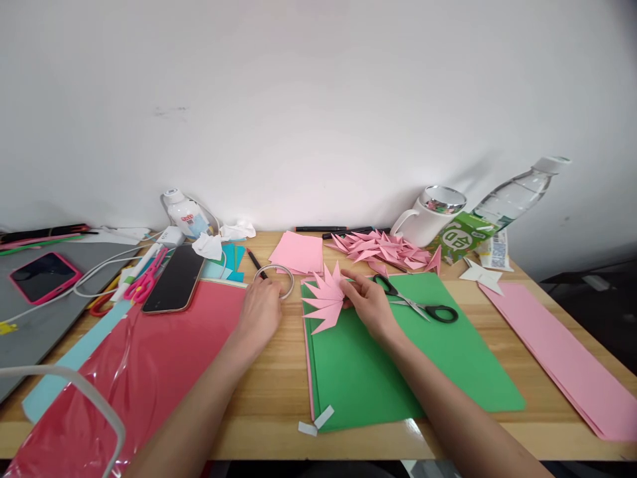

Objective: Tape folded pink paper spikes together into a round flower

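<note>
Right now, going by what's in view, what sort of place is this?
Most likely a papercraft desk against a wall: black scissors lie on green paper, and folded pink pieces are heaped behind it.

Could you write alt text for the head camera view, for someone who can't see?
A person's right hand holds a spiky pink paper fan over green sheets on a wooden table, the left hand at what looks like a tape roll. Black-handled scissors lie on the sheets; folded pink pieces lie beyond.
</note>
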The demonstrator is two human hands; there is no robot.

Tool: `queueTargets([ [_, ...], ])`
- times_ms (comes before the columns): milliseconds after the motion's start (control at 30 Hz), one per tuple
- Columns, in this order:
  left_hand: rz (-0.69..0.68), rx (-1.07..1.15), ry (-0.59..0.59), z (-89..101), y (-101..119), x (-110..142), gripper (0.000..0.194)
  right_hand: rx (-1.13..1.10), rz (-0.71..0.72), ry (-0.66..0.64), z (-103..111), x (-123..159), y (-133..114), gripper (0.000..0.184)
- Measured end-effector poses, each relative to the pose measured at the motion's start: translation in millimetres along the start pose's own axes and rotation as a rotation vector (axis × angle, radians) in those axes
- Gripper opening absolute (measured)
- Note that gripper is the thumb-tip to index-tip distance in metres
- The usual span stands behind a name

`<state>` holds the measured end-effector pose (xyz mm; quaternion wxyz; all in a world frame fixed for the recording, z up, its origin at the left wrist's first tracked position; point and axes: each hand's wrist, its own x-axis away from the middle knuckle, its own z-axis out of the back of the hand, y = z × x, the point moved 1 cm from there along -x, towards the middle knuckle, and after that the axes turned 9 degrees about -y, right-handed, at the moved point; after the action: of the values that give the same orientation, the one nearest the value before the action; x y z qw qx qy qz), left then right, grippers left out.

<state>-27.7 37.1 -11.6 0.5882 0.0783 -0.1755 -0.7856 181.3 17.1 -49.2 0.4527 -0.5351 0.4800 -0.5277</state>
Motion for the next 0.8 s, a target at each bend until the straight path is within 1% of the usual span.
queueTargets([
  [67, 0.021, 0.025, 0.067, 1.5, 2, 1, 0.019, 0.005, 0.017, -0.023, -1, 2, -2, 0.06],
  [100, 0.037, 0.077, 0.117, 2.6, 4, 2, 0.018, 0.003, 0.026, -0.03, -2, 2, -3, 0.058],
  [133, 0.052, 0.174, 0.178, 3.8, 5, 3, 0.016, 0.0, 0.034, -0.034, -3, 3, -3, 0.056],
  [167, 0.055, 0.322, 0.238, 5.0, 8, 4, 0.013, -0.003, 0.039, -0.038, -3, 3, -4, 0.054],
  [233, 0.025, 0.721, 0.321, 6.9, 13, 5, 0.012, -0.007, 0.045, -0.046, -4, 3, -4, 0.052],
  [267, -0.006, 0.919, 0.324, 7.4, 16, 5, 0.017, -0.003, 0.049, -0.051, -4, 3, -3, 0.051],
  [333, -0.055, 1.209, 0.289, 8.3, 20, 4, 0.028, 0.022, 0.065, -0.063, -4, 3, -2, 0.05],
  [400, -0.069, 1.4, 0.231, 9.1, 23, 2, 0.033, 0.072, 0.087, -0.079, -4, 3, -1, 0.046],
  [467, -0.052, 1.532, 0.165, 10.2, 24, 2, 0.039, 0.137, 0.105, -0.094, -4, 4, -1, 0.041],
  [533, -0.028, 1.605, 0.084, 11.0, 23, 2, 0.039, 0.19, 0.113, -0.096, -4, 5, -2, 0.037],
  [600, -0.037, 1.617, 0.007, 11.1, 23, 3, 0.032, 0.211, 0.12, -0.075, -4, 6, -3, 0.034],
  [700, -0.119, 1.546, -0.06, 8.4, 24, 6, 0.025, 0.221, 0.136, 0.001, -3, 7, -4, 0.031],
  [800, -0.183, 1.417, -0.098, 3.3, 25, 8, 0.022, 0.219, 0.208, 0.092, -2, 9, -8, 0.029],
])
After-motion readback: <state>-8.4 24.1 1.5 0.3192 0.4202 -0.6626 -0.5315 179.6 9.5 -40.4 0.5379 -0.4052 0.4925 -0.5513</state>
